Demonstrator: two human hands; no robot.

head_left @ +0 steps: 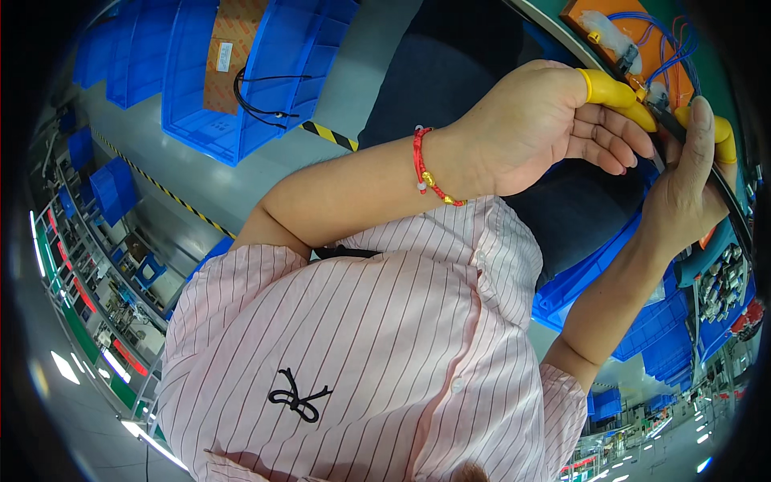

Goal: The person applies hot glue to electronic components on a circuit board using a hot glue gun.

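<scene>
My left hand (546,120) reaches to the upper right, with yellow finger cots on its thumb and forefinger. Those two fingers pinch the end of a black cable (727,195), while the other fingers curl loosely below. Facing it, my right hand (683,185) also closes on the cable, its thumb upright and a yellow cot on one finger. The cable slants down to the right past this hand. Just beyond the fingertips lies an orange board (582,11) with blue wires (679,50) and small dark connectors. The exact cable tip is hidden by my fingers.
Blue bins (185,112) stand on the left, one holding cardboard (229,52) and black cables (245,100). More blue bins (654,325) sit below my right arm. Metal parts (720,281) lie in a heap at the right. Yellow-black tape (329,135) marks the floor.
</scene>
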